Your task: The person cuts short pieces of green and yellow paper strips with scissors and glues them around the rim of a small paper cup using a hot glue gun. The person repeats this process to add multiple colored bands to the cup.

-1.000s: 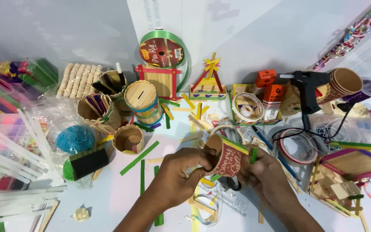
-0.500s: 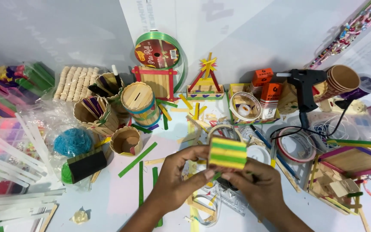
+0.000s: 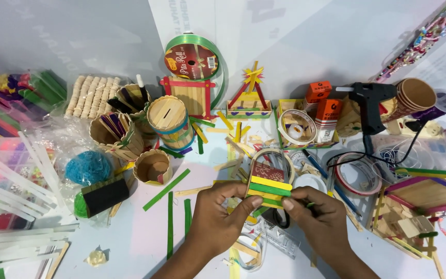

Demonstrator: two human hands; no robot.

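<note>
The stick piece, a small craft of yellow and green sticks, was held above the table, in front of the tape roll. It looked light and stiff, but probably fragile at the glued joints; the side edges seemed the best grip. The left hand and right hand pinched its ends with nearly closed fingers.

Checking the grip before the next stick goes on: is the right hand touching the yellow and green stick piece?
Touching. The head view shows the right hand with its thumb pressed on the stick piece.
</note>
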